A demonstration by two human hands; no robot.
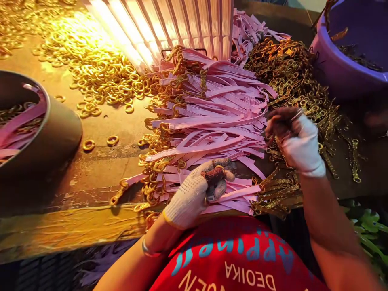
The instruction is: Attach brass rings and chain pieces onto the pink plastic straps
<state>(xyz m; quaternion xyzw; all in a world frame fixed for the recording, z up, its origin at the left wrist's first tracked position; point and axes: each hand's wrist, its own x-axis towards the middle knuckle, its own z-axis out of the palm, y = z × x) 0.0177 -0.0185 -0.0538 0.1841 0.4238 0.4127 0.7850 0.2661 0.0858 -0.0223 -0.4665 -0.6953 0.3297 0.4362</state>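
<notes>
My left hand [200, 188], in a dotted white work glove with dark-stained fingertips, is closed over the near end of a heap of pink straps [209, 121]. A small dark ring-like edge shows under its fingers, but what they grip is hidden. One pink strap [239, 195] runs out beside that fist; I cannot tell if it is held. My right hand [298, 141], gloved white with blackened fingers, hovers at the right ends of the straps, beside a pile of brass-coloured chain-like fittings [291, 76]. Its fingers look bent but are smeared by motion. Gold rings [160, 163] hang on the straps' left ends.
Loose gold rings [112, 76] spread over the back left of the table [106, 169]. A round tub [63, 117] with straps stands at left, a purple basin [336, 68] at back right. A bright ribbed lamp [194, 28] rises behind the straps. Green leaves [370, 226] show lower right.
</notes>
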